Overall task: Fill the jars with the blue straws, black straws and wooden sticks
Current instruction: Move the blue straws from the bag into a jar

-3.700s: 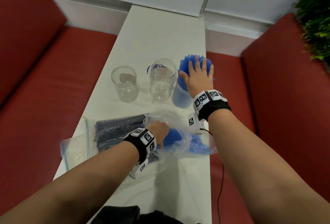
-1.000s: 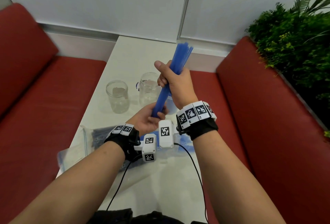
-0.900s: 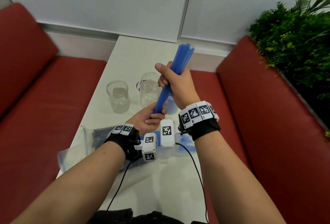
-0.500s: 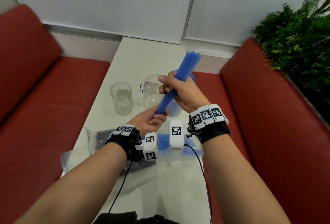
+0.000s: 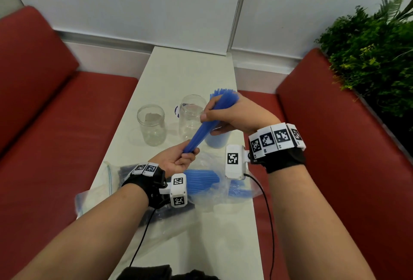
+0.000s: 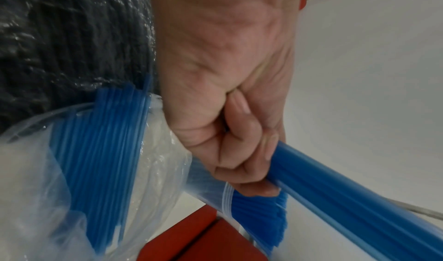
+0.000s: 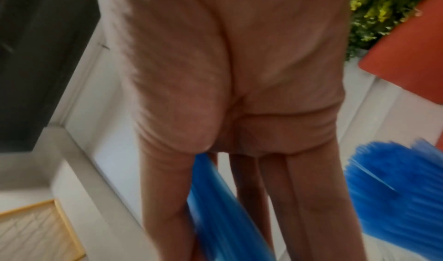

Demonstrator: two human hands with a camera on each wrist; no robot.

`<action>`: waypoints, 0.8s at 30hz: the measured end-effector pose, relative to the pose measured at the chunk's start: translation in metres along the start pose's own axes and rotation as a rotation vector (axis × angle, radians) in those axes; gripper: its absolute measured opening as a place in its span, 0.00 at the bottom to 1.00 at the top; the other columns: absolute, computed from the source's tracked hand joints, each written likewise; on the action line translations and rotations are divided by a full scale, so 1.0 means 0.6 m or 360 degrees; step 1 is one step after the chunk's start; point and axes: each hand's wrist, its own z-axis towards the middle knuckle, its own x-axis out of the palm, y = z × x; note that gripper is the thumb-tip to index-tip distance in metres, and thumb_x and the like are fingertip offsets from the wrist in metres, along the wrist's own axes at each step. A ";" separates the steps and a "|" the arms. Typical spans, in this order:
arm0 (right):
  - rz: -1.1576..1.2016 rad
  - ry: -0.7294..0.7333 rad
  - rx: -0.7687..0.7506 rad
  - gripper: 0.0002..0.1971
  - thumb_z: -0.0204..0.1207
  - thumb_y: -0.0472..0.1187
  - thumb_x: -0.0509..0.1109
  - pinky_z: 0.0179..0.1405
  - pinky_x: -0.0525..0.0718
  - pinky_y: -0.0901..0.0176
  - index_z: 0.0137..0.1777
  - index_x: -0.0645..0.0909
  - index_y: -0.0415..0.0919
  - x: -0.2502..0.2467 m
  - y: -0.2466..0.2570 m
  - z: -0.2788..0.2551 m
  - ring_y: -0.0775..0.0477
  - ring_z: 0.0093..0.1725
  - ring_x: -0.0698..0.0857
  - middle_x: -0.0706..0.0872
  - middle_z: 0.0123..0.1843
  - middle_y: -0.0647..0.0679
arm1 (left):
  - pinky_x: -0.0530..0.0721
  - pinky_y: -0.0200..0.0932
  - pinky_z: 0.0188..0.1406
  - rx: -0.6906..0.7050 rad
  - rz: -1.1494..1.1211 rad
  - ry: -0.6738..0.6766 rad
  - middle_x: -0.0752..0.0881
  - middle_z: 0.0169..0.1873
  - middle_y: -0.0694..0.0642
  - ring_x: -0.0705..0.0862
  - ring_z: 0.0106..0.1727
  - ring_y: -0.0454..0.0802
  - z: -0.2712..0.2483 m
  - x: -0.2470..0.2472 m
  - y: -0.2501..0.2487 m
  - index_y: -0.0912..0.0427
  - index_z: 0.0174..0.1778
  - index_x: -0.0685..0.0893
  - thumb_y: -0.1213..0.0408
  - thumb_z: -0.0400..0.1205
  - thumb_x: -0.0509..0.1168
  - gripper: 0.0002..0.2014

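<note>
Both hands hold one tilted bundle of blue straws. My left hand grips its lower end, with fingers curled round the blue straws. My right hand wraps the bundle higher up, its thumb on the near side. In the right wrist view the bundle runs between thumb and fingers. A jar holding blue straws stands right behind the right hand. Two clear jars stand to its left, with no straws in them. No wooden sticks show.
A clear bag with more blue straws lies on the white table under my wrists. A bag of black straws lies to its left. Red benches flank the narrow table; a plant stands at right.
The bundle, held high and nearly upright a second ago, has come down and tilted more, close over the jars. Earlier my right hand lay flat on the jar's straws and my left was in the bag.
</note>
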 end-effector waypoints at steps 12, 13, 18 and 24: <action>-0.0090 -0.0757 -0.0298 0.07 0.73 0.39 0.82 0.48 0.93 0.47 0.42 0.86 0.41 -0.123 0.096 0.023 0.40 0.46 0.94 0.91 0.45 0.38 | 0.81 0.39 0.37 0.0532 0.0739 -0.0668 0.84 0.36 0.58 0.82 0.35 0.49 0.044 0.016 -0.022 0.63 0.39 0.82 0.61 0.88 0.59 0.15; -0.0112 -0.0812 -0.0281 0.07 0.75 0.39 0.81 0.48 0.94 0.47 0.43 0.85 0.41 -0.130 0.093 0.027 0.41 0.47 0.94 0.91 0.47 0.37 | 0.81 0.40 0.38 0.0512 0.0884 -0.0694 0.84 0.36 0.57 0.82 0.35 0.49 0.049 0.013 -0.020 0.63 0.40 0.83 0.61 0.88 0.59 0.14; -0.0176 -0.0951 -0.0112 0.06 0.78 0.37 0.78 0.49 0.93 0.49 0.47 0.84 0.36 -0.133 0.047 0.054 0.38 0.50 0.93 0.90 0.52 0.32 | 0.78 0.38 0.33 0.0445 0.1564 -0.0800 0.86 0.36 0.60 0.82 0.35 0.51 0.072 0.019 0.000 0.68 0.41 0.86 0.66 0.84 0.64 0.10; -0.0244 -0.0890 0.0172 0.10 0.78 0.39 0.78 0.50 0.93 0.47 0.53 0.86 0.33 -0.114 -0.051 0.116 0.40 0.44 0.92 0.91 0.47 0.34 | 0.84 0.49 0.56 0.0427 0.2655 -0.0831 0.89 0.48 0.64 0.88 0.56 0.60 0.089 0.023 0.020 0.67 0.44 0.88 0.71 0.79 0.66 0.05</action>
